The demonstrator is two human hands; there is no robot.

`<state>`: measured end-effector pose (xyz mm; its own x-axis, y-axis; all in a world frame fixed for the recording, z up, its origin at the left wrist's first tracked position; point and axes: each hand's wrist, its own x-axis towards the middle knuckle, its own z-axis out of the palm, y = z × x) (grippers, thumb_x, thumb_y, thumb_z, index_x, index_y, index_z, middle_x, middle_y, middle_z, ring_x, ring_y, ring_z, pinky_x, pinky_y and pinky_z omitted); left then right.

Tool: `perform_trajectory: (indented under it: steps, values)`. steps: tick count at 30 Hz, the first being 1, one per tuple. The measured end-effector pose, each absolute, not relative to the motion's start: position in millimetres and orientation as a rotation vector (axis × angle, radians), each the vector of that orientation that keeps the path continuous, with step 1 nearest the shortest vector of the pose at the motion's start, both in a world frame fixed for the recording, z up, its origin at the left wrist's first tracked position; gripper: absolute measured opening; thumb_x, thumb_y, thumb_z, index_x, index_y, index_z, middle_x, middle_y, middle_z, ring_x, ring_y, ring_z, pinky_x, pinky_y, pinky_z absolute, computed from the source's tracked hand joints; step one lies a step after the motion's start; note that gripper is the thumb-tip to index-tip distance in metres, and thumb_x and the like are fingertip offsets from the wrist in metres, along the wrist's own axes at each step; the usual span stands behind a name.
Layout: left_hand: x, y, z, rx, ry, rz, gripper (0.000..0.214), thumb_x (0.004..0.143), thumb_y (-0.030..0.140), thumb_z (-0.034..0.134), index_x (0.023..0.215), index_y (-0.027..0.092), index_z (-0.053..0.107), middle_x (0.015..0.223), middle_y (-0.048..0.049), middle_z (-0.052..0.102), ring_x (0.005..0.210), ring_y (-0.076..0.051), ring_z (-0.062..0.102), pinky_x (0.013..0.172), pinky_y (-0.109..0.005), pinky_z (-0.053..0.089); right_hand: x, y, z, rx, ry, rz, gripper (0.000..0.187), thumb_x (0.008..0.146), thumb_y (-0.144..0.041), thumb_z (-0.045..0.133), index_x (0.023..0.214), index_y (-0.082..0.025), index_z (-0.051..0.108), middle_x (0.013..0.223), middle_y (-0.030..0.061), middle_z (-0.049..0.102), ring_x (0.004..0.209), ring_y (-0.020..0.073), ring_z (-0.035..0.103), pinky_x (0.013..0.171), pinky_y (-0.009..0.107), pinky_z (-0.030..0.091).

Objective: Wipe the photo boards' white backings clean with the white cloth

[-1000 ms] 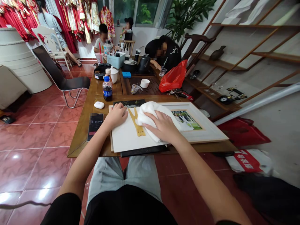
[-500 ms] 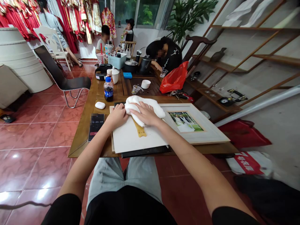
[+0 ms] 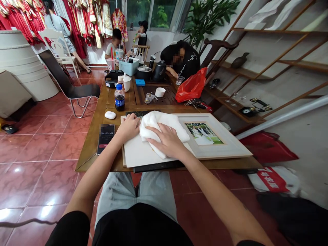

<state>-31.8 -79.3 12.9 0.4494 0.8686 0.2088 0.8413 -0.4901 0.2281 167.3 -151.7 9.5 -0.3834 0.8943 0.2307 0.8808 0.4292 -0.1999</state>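
Note:
A folded white towel (image 3: 165, 120) lies bunched on a white board (image 3: 138, 155) at the table's near side. My right hand (image 3: 167, 140) is spread over the towel, its fingers pressed into the cloth. At the board's upper left edge rests my left hand (image 3: 129, 126), holding nothing, its fingers stretched forward beside the towel. The towel and right hand hide most of the yellowish flat piece beneath. Partly under the board on the right lies a pale picture frame (image 3: 230, 150) around a printed photo (image 3: 202, 133).
Left of the board are a phone (image 3: 106, 140), a white earbud case (image 3: 110, 115) and a cola bottle (image 3: 119, 99). Farther back sit a white bowl (image 3: 160, 92), a red plastic bag (image 3: 191, 87) and keys. A person in black leans on the table's far right side.
My right hand has slid the towel toward me and to the right. The yellowish piece that stuck out below it is now nearly covered. My left hand has stayed about where it was.

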Motion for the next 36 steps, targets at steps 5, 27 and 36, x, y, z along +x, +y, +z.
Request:
perform_trajectory:
  steps: [5,27,36]
  values:
    - [-31.1,-78.8,11.2,2.581,1.540,0.508,0.034,0.102,0.030,0.039,0.114,0.017,0.069,0.118,-0.0134,0.060,0.115,-0.031,0.052,0.101,-0.052,0.040,173.5,-202.0,3.6,-1.496,-2.397,-0.011,0.053,0.100,-0.055,0.043,0.146,-0.032,0.053,0.139,0.0152,0.052,0.128,0.0346,0.047,0.106,0.056,0.034]
    - [-30.9,-70.5,3.4,2.582,1.551,0.480,0.032,0.102,0.032,0.043,0.117,0.020,0.068,0.120,-0.0134,0.057,0.114,-0.031,0.051,0.096,-0.052,0.042,118.8,-243.6,-9.2,-1.266,-2.441,0.020,0.065,0.089,-0.065,0.055,0.149,-0.039,0.049,0.145,0.0127,0.051,0.138,0.0366,0.039,0.115,0.063,0.019]
    - [-30.1,-74.9,6.8,2.593,1.537,0.518,0.036,0.102,0.032,0.039,0.116,0.018,0.069,0.119,-0.0138,0.060,0.112,-0.030,0.053,0.097,-0.051,0.043,176.7,-255.1,-16.7,-1.463,-2.333,-0.202,0.058,0.094,-0.057,0.048,0.147,-0.034,0.052,0.141,0.0141,0.052,0.134,0.0369,0.043,0.110,0.061,0.029]
